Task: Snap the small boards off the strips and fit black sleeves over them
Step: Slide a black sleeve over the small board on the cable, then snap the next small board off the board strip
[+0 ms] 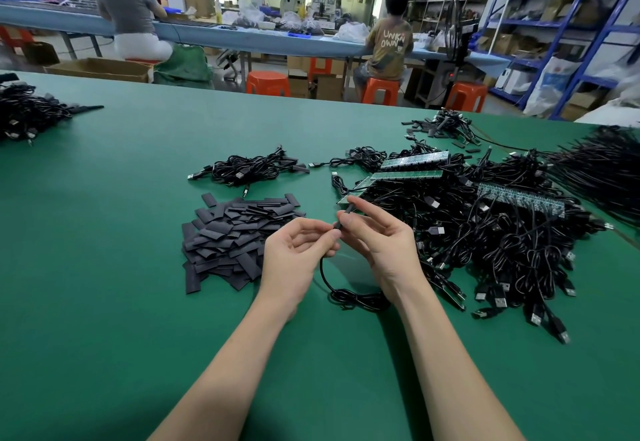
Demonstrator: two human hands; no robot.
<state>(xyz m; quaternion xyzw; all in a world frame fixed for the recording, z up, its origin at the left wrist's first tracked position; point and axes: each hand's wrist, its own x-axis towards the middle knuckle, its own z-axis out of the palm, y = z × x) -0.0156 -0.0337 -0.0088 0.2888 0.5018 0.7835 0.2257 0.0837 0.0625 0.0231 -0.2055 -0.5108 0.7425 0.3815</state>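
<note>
Right hand (377, 232) pinches a black sleeve (346, 213), its long axis tilted up and away from us. Left hand (298, 243) pinches the cable (325, 278) right at the sleeve's lower end. Spare sleeves (235, 232) lie just left.

Bare forearms, hands (339, 243) ungloved.

An electronics assembly workshop: a green-topped worktable (138, 170) heaped with black USB cables (502, 232), strips of circuit boards (407, 174) and cut black sleeves (232, 236), while seated workers (389, 45) on orange stools (381, 90) face long benches (242, 37) beside blue storage racks (571, 25).
</note>
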